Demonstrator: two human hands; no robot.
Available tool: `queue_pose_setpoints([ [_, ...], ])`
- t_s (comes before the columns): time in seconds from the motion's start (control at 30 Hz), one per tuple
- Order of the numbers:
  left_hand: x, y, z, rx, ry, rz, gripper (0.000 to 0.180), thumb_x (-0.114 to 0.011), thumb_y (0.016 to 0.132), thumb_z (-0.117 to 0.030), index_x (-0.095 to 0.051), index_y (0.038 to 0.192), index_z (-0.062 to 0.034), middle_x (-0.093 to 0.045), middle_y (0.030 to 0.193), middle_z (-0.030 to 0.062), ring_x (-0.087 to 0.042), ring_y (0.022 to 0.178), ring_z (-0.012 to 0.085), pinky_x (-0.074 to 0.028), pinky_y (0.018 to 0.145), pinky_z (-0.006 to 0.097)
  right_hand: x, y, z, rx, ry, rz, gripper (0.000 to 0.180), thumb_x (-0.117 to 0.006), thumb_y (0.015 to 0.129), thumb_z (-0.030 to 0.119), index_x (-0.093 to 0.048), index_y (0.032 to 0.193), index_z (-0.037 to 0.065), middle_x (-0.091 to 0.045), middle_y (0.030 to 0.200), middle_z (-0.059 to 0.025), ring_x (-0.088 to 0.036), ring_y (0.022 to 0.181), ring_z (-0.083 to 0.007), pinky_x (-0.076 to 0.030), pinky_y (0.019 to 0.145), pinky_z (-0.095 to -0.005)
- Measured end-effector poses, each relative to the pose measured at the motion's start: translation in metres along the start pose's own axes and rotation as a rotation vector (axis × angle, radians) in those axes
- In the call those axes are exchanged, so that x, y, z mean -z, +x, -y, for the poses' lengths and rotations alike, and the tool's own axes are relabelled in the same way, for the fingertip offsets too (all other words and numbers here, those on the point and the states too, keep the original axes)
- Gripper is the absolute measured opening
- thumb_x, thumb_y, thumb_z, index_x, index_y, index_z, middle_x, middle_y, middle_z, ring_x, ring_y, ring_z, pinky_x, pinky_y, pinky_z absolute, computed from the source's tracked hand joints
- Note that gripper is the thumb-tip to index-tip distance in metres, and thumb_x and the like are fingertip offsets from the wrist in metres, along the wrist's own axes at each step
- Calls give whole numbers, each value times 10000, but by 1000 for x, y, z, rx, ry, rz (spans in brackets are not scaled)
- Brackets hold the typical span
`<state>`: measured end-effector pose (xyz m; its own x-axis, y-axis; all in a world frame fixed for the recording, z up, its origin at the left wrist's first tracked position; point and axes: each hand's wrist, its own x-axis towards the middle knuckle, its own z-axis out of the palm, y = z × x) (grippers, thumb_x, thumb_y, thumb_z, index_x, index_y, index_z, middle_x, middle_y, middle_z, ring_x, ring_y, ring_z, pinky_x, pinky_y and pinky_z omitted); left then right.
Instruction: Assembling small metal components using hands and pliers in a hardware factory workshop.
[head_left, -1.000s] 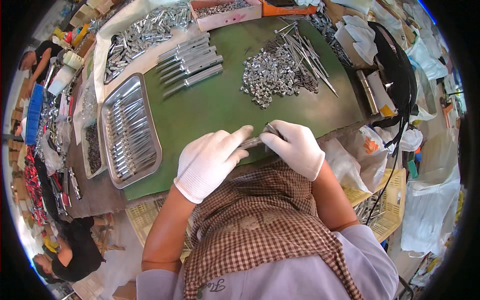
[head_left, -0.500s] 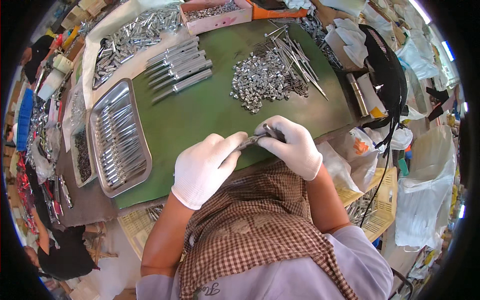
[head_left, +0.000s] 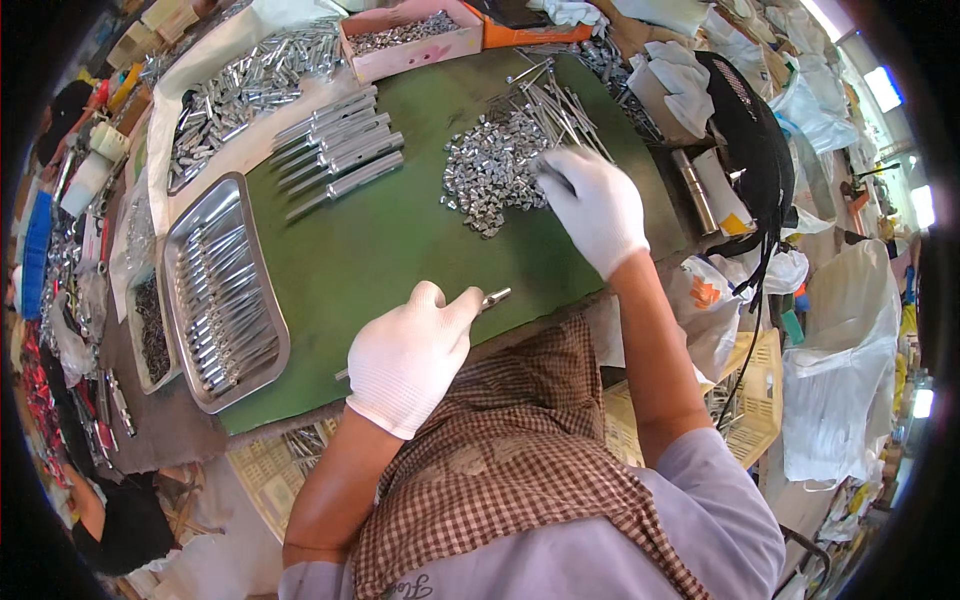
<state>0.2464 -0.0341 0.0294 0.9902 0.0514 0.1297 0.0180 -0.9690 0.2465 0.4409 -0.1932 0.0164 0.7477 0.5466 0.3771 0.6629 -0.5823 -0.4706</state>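
My left hand, in a white knit glove, is closed around a slim metal rod over the front of the green mat. The rod's silvery tip sticks out past my fingers, and its thin other end shows by the wrist. At the right edge of a heap of small silvery metal pieces is my gloved right hand. Its fingers are curled around a dark slim tool, mostly hidden by the glove. Long thin metal rods lie behind that hand, against the heap.
A steel tray of metal rods stands on the left of the green mat. Several thicker metal shafts lie in a row behind it. Along the back are a pink box of small parts and a pile of metal cylinders.
My right hand has left the rod tip and moved up and right to the heap, taking the dark tool along. The left hand keeps the rod, staying nearly in place.
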Motion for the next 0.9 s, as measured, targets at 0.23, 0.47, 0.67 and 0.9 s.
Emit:
queue_pose_setpoints([
  [0.23,-6,2,0,19,3,33,185,-623,872,-204,-649,1043,-270,-550,789,55,-606,600,248,-486,528,374,-19,46,-8,63,-289,198,139,-601,900,215,-641,969,101,-638,1031,-128,-637,939,-352,-512,813,-466],
  [0.47,0,5,-3,51,-46,92,173,-606,887,-214,-652,1046,-264,-556,787,64,-610,614,257,-489,543,381,-17,48,-8,24,-156,120,211,-625,902,230,-679,1075,121,-666,1032,-98,-637,957,-331,-514,842,-404],
  [0.67,-4,3,-2,39,-58,60,178,-597,893,-216,-653,1057,-259,-559,782,73,-617,625,265,-496,557,386,-29,67,17,109,-229,241,198,-597,877,257,-679,997,123,-659,1015,-118,-646,957,-341,-517,831,-439],
  [0.9,-3,5,-2,28,-29,61,200,-591,895,-222,-658,1080,-253,-564,777,76,-618,602,275,-496,528,384,-22,38,21,71,-185,169,180,-615,884,213,-677,1003,92,-690,954,-124,-666,891,-338,-528,799,-422],
])
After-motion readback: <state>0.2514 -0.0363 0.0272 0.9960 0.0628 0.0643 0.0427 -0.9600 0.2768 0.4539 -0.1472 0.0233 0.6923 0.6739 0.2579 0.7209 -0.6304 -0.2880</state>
